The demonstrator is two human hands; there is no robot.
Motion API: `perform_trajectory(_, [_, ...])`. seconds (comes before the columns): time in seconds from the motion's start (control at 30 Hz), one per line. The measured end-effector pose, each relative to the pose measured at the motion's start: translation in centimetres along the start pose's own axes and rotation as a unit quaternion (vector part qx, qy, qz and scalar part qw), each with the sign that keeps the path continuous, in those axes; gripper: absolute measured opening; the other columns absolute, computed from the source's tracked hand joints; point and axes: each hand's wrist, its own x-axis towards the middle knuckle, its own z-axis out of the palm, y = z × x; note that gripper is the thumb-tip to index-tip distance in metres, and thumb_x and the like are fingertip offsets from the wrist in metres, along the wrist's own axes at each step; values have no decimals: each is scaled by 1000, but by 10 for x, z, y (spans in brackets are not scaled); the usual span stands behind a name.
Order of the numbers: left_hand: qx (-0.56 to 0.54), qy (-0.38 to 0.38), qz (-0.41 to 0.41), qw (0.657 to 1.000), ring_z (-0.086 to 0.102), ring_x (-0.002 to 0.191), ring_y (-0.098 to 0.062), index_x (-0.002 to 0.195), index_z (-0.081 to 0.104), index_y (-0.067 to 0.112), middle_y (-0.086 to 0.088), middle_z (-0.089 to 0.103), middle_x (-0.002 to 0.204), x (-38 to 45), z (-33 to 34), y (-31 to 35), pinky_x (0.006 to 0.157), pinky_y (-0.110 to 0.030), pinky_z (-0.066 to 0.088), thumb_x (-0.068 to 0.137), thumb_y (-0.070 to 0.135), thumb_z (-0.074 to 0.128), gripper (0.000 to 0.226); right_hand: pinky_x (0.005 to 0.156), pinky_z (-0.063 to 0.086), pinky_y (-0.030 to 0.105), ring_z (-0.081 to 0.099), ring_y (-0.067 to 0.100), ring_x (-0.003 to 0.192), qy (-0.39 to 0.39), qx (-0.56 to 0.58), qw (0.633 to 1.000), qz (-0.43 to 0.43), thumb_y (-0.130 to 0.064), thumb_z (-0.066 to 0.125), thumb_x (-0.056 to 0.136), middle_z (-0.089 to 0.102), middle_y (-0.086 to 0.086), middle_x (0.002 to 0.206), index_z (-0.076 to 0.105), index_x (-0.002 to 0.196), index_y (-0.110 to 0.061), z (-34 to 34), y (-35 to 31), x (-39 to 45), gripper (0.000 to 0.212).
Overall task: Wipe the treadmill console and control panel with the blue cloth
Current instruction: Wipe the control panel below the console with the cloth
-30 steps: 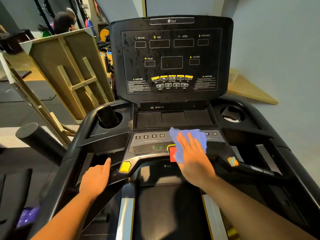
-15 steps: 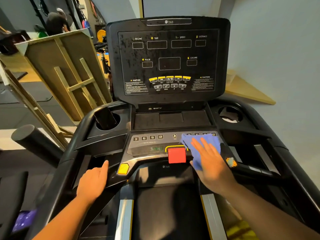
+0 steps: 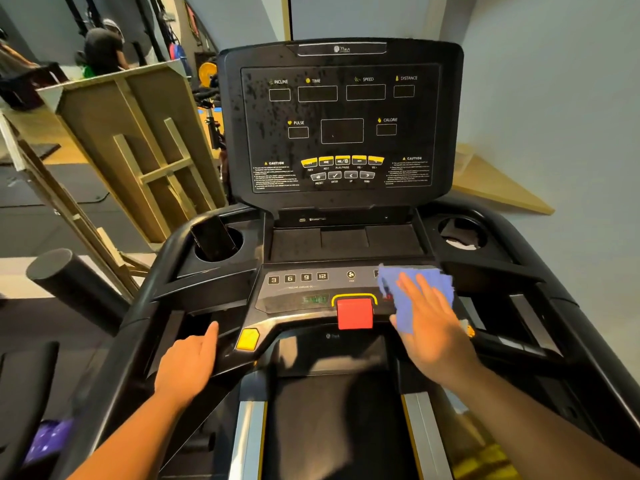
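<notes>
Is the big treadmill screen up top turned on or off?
Off, as far as I can see. On the tall black console screen, every outlined readout box is dark, with only printed labels like TIME and SPEED showing.

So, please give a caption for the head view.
Right hand presses blue cloth on treadmill control panel.

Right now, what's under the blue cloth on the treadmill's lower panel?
The crumpled blue cloth, pressed flat by the right hand, covers the right end of the grey lower control panel. Whatever buttons lie beneath are hidden; only the square red stop button beside it shows.
</notes>
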Motion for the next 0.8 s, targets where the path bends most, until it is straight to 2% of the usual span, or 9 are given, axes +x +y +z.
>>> perform_trajectory(0.07, [6,0,5,1000,62,59,-22,58,60,5,-10,64,58,2,1,-3,70,-40,49,108,42,27,70,120,28,40,36,30,145,25,-13,993,115,-41,47,97,42,6,153,37,152,-14,3,-26,17,62])
perform_trajectory(0.17, [13,-6,10,1000,62,60,-22,60,61,5,-8,62,58,3,3,-5,69,-38,47,108,42,27,69,124,18,42,22,31,152,8,23,978,207,-41,50,100,27,6,164,22,158,-16,9,-81,37,69])
perform_trajectory(0.27, [4,-1,-9,1000,61,62,-23,59,60,5,-9,63,62,1,1,-3,70,-40,47,107,47,27,72,119,31,44,36,33,146,-7,-20,999,36,-36,55,98,43,8,156,37,153,-13,21,-90,28,62])
perform_trajectory(0.37, [-5,0,-5,1000,62,62,-24,55,55,9,-10,63,60,0,0,0,71,-41,49,106,46,27,70,122,18,43,30,31,150,-30,-71,993,-92,-43,29,103,38,6,160,27,157,-12,20,-57,16,62])
perform_trajectory(0.47, [-4,5,0,1000,61,61,-21,59,61,6,-8,64,61,0,-1,-1,67,-37,44,107,44,27,70,118,27,45,36,35,145,2,-73,997,22,-40,32,102,41,8,155,21,159,-19,17,-56,27,61])
perform_trajectory(0.57, [-2,2,2,1000,62,62,-20,59,63,7,-8,65,61,-1,-1,1,67,-35,43,108,43,27,70,107,43,49,54,33,128,11,-53,991,122,-36,62,91,60,12,136,53,140,-14,18,-108,52,55])
perform_trajectory(0.6, [-4,2,0,1000,63,62,-21,59,62,8,-8,65,61,-1,-1,1,68,-36,45,108,43,27,70,107,44,48,57,33,127,-9,-50,995,91,-36,67,88,63,12,134,57,137,-16,22,-124,54,53])
perform_trajectory(0.7, [-5,3,-4,1000,60,61,-20,55,57,11,-7,63,61,-1,-3,2,69,-37,45,107,43,28,68,120,20,47,36,37,146,-31,-57,992,-106,-33,70,86,44,13,156,45,149,-5,47,-135,32,73])
perform_trajectory(0.8, [-5,3,-1,1000,61,62,-22,55,56,11,-8,63,61,-3,-4,3,71,-40,49,107,44,28,67,125,13,40,23,27,153,-7,-53,980,-194,-33,60,95,34,3,162,39,153,-10,44,-109,19,65])
